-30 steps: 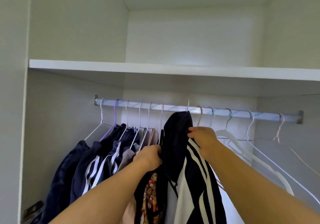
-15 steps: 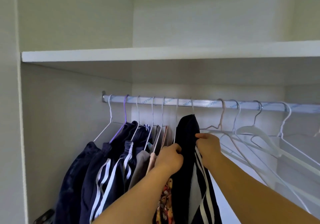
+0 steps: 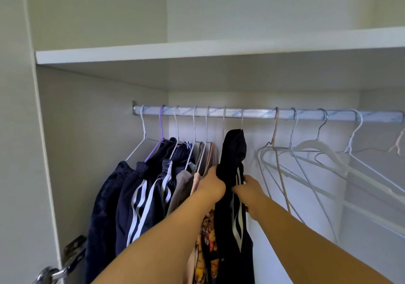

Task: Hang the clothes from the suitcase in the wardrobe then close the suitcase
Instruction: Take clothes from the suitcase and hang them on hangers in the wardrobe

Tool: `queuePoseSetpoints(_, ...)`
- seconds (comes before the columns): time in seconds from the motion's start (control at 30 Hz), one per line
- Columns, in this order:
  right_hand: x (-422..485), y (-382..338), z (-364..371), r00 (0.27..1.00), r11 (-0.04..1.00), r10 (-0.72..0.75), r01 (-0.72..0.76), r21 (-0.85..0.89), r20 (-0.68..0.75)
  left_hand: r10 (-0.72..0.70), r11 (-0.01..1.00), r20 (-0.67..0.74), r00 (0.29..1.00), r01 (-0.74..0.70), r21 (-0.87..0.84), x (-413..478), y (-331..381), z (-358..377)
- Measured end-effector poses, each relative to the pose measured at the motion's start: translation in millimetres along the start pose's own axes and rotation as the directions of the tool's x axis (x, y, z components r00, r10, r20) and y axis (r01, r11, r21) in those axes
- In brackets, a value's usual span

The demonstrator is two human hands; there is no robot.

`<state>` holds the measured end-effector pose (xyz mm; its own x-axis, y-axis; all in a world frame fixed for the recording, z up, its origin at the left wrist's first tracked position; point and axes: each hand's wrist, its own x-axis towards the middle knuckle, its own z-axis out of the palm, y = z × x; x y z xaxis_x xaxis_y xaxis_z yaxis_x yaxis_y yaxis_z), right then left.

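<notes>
Plainly, the black striped garment [image 3: 233,152] was hanging inside the wardrobe [image 3: 98,130], draped over a thin white hanger [image 3: 242,121] hooked on the rail [image 3: 258,113]. It hung between the filled hangers on the left and the empty hangers [image 3: 306,150] on the right. The left hand [image 3: 210,185] had its fingers curled round the garment's left edge, and the right hand [image 3: 251,188] pinched the right edge just beside the white stripes, so both were clamped on cloth.

The fabric looked soft, limp and light, folding wherever it was pulled. It seemed likely to slide off a slim wire hanger if tugged on one side only. The safest hold appeared to be high up, near the fold over the hanger, with an even pull on both sides. A grip low on the loose hem would probably only stretch or bunch it.

Navy striped trousers [image 3: 140,196] and a printed garment [image 3: 208,229] hung close on its left, touching or nearly so. A white shelf [image 3: 197,51] ran above the rail. The suitcase was out of view.
</notes>
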<state>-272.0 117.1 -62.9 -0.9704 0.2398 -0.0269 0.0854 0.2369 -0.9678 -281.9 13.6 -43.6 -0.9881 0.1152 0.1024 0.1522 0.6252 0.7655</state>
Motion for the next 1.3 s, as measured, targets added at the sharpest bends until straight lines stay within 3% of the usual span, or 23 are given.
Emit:
queuePoseSetpoints(0.3, -70.5, 4.0, -8.8, 0.987, 0.995, 0.091, -0.094, 0.015, 0.136, -0.069, 0.997, -0.022, 0.997, 0.069, -0.040, -53.0, -27.9, 1.4)
queuePoseSetpoints(0.53, -151.4, 34.8, -14.0, 0.957, 0.984, 0.181, -0.176, -0.043, 0.225, -0.091, 0.995, -0.173, 0.981, 0.095, 0.016, -148.9, -42.4, 8.5)
queuePoseSetpoints(0.8, -261.4, 89.7, -8.6, 0.904, 0.967, 0.256, -0.242, -0.084, 0.342, -0.262, 0.964, -0.155, 0.953, 0.250, -0.095, -271.3, -78.6, 32.9)
queuePoseSetpoints(0.93, -303.6, 120.2, 3.9, 0.849, 0.937, 0.345, -0.336, -0.094, 0.400, -0.411, 0.907, -0.148, 0.900, 0.388, -0.162, -335.9, -113.4, 44.5)
queuePoseSetpoints(1.17, -383.6, 183.5, 71.0, 0.637, 0.853, 0.514, -0.453, -0.260, 0.575, -0.642, 0.759, -0.134, 0.755, 0.601, -0.250, -458.5, -193.3, 46.3)
queuePoseSetpoints(1.3, -434.0, 213.1, 122.5, 0.587, 0.856, 0.516, -0.362, -0.368, 0.624, -0.738, 0.672, -0.183, 0.649, 0.681, -0.293, -521.7, -237.1, 31.1)
